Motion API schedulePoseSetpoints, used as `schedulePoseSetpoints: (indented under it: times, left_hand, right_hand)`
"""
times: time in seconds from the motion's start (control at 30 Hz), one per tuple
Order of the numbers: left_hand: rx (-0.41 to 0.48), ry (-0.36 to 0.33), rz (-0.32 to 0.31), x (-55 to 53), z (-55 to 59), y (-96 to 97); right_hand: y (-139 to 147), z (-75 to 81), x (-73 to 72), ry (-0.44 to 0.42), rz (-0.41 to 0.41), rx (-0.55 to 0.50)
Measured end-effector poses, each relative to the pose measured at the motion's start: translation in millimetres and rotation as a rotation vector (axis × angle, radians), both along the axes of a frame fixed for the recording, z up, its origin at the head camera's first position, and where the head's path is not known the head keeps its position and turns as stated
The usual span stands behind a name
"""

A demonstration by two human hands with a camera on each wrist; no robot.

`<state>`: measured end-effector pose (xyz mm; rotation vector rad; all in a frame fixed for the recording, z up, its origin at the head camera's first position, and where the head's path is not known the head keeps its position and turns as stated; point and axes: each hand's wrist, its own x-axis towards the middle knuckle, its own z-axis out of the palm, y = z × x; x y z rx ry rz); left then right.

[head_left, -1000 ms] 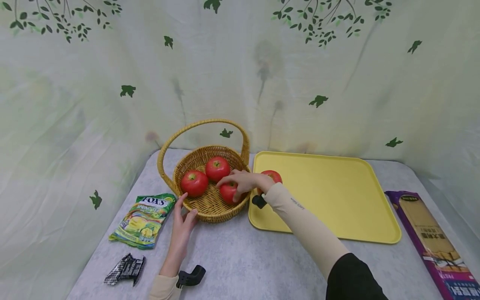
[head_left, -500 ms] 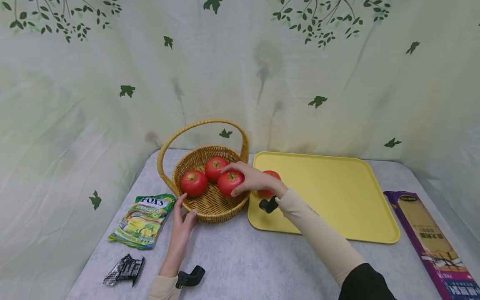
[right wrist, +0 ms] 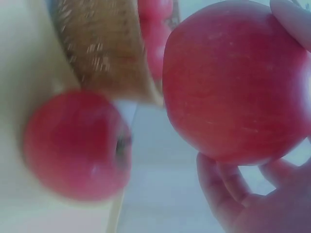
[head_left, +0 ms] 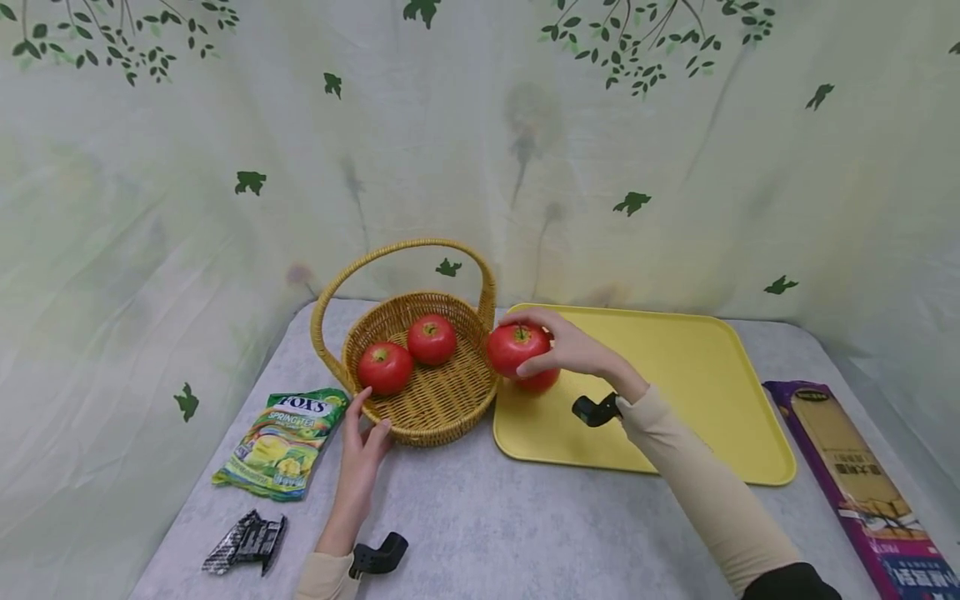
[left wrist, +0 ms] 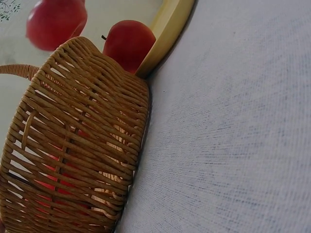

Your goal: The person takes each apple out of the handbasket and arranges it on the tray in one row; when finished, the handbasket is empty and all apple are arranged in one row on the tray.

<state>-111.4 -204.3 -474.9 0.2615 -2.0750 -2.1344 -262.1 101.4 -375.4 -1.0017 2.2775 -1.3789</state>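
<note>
My right hand (head_left: 566, 343) grips a red apple (head_left: 513, 348), its fingers and thumb round the sides. In the head view that apple overlaps a second apple (head_left: 542, 382) lying on the yellow tray (head_left: 660, 392). The right wrist view shows the held apple (right wrist: 238, 82) large, with the tray apple (right wrist: 77, 145) lower left. Inside the wicker basket (head_left: 450, 404) sit two more red apples, one at left (head_left: 385, 368) and one farther back (head_left: 432, 339). My left hand (head_left: 363, 454) rests its spread finger and thumb tips at the basket's near-left rim.
A green Fox's candy bag (head_left: 283, 446) lies left of the basket, with a small black-and-silver wrapped packet (head_left: 246, 543) nearer me. Along the right table edge lies a long purple-and-brown package (head_left: 862, 483). The basket's tall handle (head_left: 405, 243) arches up. A leaf-patterned curtain (head_left: 450, 150) hangs behind.
My right hand has lifted an apple out of the basket and carried it right, over the tray's left end. My left hand has stayed at the basket rim.
</note>
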Motion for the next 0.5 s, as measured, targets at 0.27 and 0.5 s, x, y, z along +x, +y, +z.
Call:
schedulePoseSetpoints:
  times: [0.27, 0.5]
  left_hand:
    - [-0.008, -0.009, 0.003, -1.8, -1.1, -0.4]
    - [-0.006, -0.023, -0.002, 0.0, 0.9, 0.1]
  right_hand:
    - [61.6, -8.7, 0.2, -0.073, -0.148, -0.007]
    - [102.8, -29.3, 5.2, -0.095, -0.279, 0.030]
